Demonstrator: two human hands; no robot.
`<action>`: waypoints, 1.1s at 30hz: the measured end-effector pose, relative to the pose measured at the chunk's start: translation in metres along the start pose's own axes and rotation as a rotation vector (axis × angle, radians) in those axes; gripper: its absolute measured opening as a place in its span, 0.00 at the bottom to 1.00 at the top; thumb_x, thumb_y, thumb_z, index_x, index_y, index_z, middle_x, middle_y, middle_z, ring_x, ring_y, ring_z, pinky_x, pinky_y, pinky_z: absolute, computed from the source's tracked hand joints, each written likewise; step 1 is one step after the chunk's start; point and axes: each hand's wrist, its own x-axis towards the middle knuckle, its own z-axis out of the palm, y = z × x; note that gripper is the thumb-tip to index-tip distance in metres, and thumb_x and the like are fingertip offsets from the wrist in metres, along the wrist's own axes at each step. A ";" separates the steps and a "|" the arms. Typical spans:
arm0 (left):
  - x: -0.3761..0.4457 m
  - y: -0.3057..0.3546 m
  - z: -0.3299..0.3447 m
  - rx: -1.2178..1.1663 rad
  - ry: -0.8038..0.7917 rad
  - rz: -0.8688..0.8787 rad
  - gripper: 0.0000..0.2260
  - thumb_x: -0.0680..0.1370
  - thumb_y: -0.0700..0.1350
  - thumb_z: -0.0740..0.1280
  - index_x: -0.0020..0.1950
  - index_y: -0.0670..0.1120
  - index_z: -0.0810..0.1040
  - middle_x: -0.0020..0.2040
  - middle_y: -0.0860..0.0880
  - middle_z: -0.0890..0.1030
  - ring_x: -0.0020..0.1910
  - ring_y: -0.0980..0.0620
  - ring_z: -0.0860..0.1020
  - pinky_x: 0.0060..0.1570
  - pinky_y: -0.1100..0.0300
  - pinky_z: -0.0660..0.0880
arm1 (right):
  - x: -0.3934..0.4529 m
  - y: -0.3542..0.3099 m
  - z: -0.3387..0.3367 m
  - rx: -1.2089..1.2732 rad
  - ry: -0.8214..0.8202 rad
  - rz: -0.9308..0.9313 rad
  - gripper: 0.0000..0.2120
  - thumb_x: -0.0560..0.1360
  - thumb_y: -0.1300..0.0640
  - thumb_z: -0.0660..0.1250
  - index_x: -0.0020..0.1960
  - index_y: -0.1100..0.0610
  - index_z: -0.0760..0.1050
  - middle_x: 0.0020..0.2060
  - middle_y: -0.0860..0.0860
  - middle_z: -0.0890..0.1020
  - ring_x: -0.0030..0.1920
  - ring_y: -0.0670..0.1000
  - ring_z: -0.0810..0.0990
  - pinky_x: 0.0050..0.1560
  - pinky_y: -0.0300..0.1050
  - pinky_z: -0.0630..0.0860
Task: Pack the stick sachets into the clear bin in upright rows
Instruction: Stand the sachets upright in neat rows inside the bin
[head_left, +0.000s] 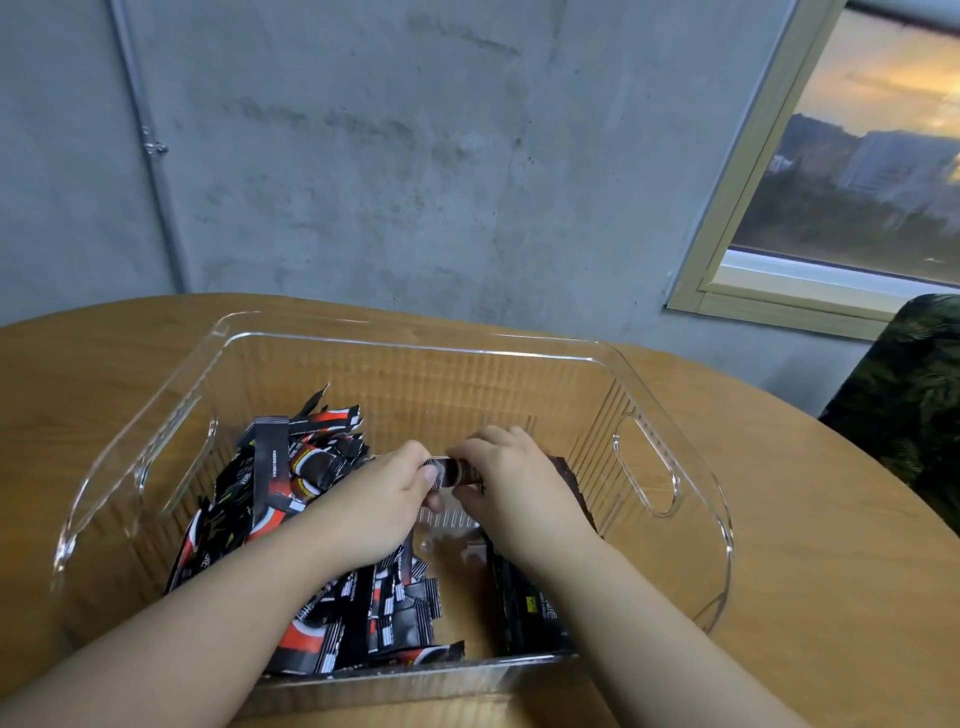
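A clear plastic bin stands on the wooden table. Several black, red and white stick sachets lie in a loose heap in the bin's left half. A darker upright row of sachets leans along the right side, partly hidden by my right forearm. Both hands are inside the bin at its middle. My left hand and my right hand pinch the two ends of one stick sachet held level between them. The bin floor under the hands is bare.
The round wooden table runs out to a curved edge at the right. A grey concrete wall is close behind the bin. A window is at the upper right, and a dark patterned chair back stands beside the table.
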 end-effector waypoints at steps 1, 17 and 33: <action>0.000 -0.001 0.000 0.009 0.009 0.010 0.11 0.84 0.49 0.52 0.43 0.50 0.68 0.42 0.56 0.76 0.40 0.56 0.73 0.42 0.61 0.68 | 0.002 -0.001 0.000 -0.015 -0.009 -0.024 0.13 0.75 0.59 0.64 0.60 0.55 0.75 0.53 0.50 0.76 0.54 0.53 0.70 0.54 0.47 0.69; 0.001 -0.006 0.010 0.593 -0.185 0.068 0.18 0.80 0.56 0.57 0.67 0.50 0.72 0.71 0.52 0.68 0.70 0.50 0.65 0.69 0.56 0.55 | 0.048 0.025 -0.049 0.125 -0.018 0.153 0.06 0.75 0.54 0.68 0.47 0.56 0.80 0.43 0.51 0.82 0.39 0.50 0.78 0.41 0.42 0.72; -0.009 -0.013 0.012 0.309 -0.148 0.043 0.15 0.82 0.44 0.54 0.69 0.47 0.62 0.64 0.49 0.76 0.63 0.47 0.74 0.63 0.52 0.69 | 0.021 0.003 -0.015 -0.065 -0.380 0.271 0.03 0.72 0.62 0.69 0.44 0.55 0.80 0.42 0.53 0.81 0.42 0.54 0.79 0.44 0.45 0.78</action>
